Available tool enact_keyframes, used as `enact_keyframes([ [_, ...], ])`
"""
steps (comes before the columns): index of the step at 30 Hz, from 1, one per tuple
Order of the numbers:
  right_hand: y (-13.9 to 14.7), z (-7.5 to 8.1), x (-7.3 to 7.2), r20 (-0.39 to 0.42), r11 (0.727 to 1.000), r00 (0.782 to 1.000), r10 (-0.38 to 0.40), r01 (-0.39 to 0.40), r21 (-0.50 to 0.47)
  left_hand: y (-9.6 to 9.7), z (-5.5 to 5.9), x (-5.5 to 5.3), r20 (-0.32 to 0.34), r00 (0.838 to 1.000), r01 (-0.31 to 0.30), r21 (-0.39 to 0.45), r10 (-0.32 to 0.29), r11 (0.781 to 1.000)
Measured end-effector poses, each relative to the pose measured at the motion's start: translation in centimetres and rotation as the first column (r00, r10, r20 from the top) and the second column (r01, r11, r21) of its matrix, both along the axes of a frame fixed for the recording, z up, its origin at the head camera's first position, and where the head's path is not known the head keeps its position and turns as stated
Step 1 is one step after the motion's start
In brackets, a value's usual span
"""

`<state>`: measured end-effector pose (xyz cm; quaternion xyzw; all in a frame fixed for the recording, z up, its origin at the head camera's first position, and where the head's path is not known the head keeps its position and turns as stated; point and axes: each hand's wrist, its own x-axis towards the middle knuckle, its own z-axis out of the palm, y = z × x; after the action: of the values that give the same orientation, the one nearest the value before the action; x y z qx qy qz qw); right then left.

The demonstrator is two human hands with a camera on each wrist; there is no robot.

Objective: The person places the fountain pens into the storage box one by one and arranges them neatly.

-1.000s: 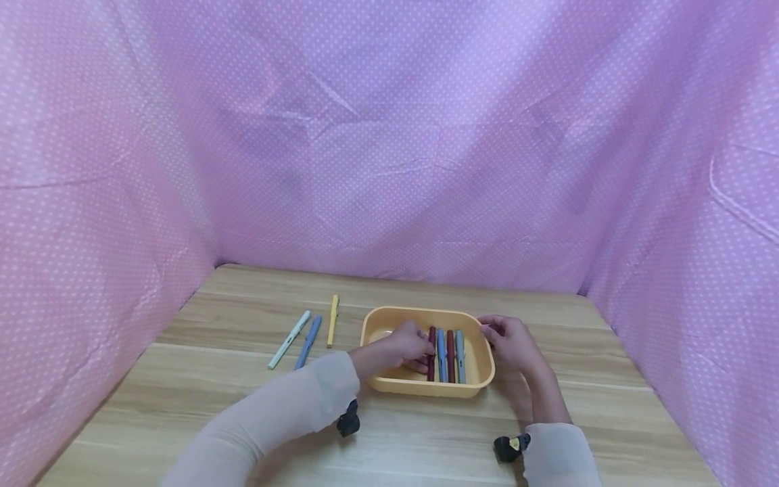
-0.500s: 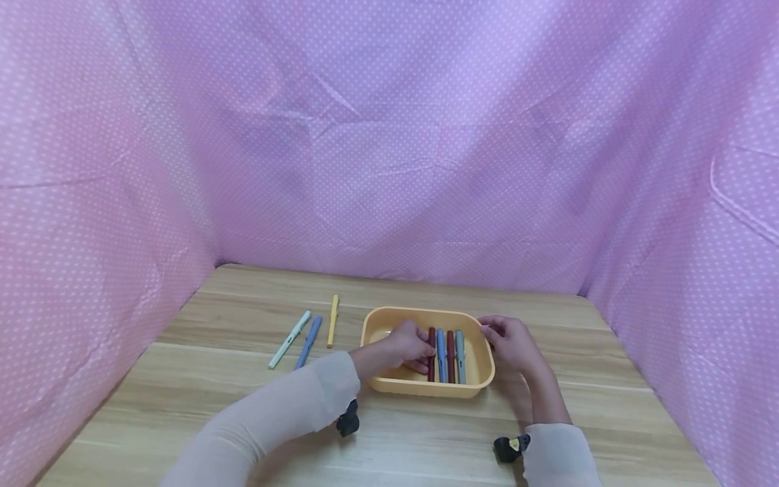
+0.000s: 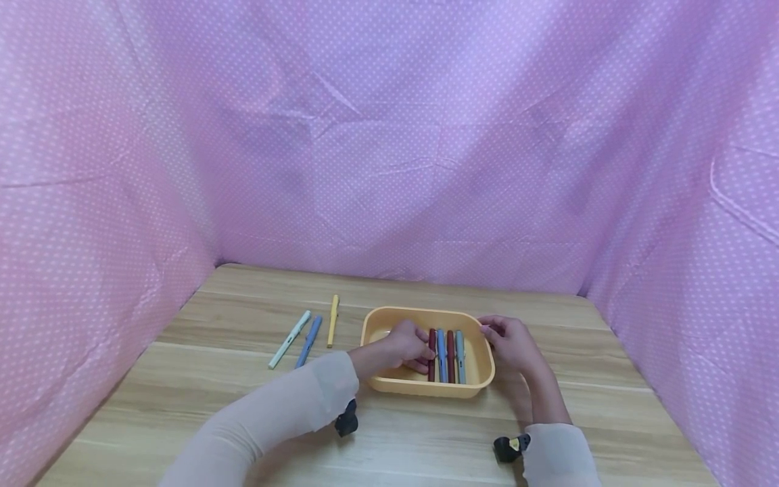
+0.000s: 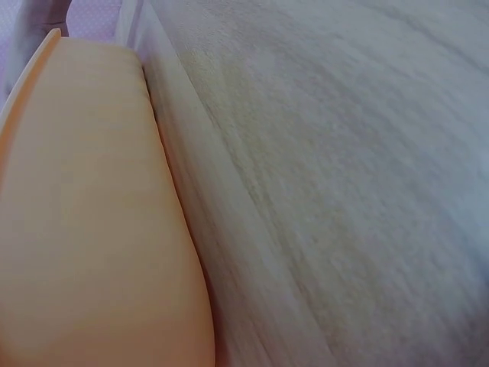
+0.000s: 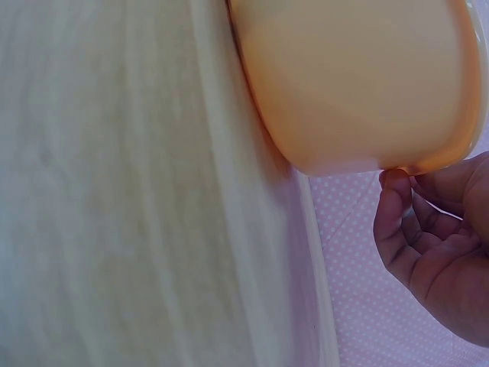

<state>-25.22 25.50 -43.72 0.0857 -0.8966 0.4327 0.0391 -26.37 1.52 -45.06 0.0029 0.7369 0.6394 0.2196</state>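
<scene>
A yellow-orange plastic tray [image 3: 389, 387] stands on the table, its outer wall [image 4: 92, 191] filling the left of the left wrist view. Inside its right half several capped pens lie side by side: a dark red pen [image 3: 431, 372], a blue pen [image 3: 441, 355], another dark red pen [image 3: 451, 358] and a grey-green pen [image 3: 460, 358]. Reaching in over the near rim, my left hand [image 3: 409, 345] pinches the leftmost dark red pen; the wrist camera does not show those fingers. My right hand [image 3: 510, 341] grips the tray's far right corner, fingertips [image 5: 395, 180] at the rim.
Left of the tray, a pale mint pen [image 3: 289, 340], a blue pen [image 3: 309, 340] and a yellow pen [image 3: 333, 321] lie on the wood-grain table [image 3: 201, 379]. Pink dotted cloth [image 3: 389, 149] hangs around the table's back and sides.
</scene>
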Motion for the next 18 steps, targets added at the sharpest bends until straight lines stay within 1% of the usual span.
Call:
enact_keyframes([
  [6,0.01,0.03,-0.03,0.004,1.000,1.000,0.000,0.000,-0.007,0.16,0.04,0.03,-0.003,1.000,-0.004,0.005,0.004,1.000],
  [13,-0.09,0.12,-0.05,0.012,1.000,1.000,-0.001,0.001,-0.007,0.05,-0.04,-0.21,0.001,1.000,0.003,0.011,-0.003,1.000],
  [18,-0.12,0.18,-0.06,0.013,1.000,1.000,0.000,0.000,-0.006,-0.19,0.07,-0.51,0.006,1.000,-0.005,-0.002,0.005,1.000],
])
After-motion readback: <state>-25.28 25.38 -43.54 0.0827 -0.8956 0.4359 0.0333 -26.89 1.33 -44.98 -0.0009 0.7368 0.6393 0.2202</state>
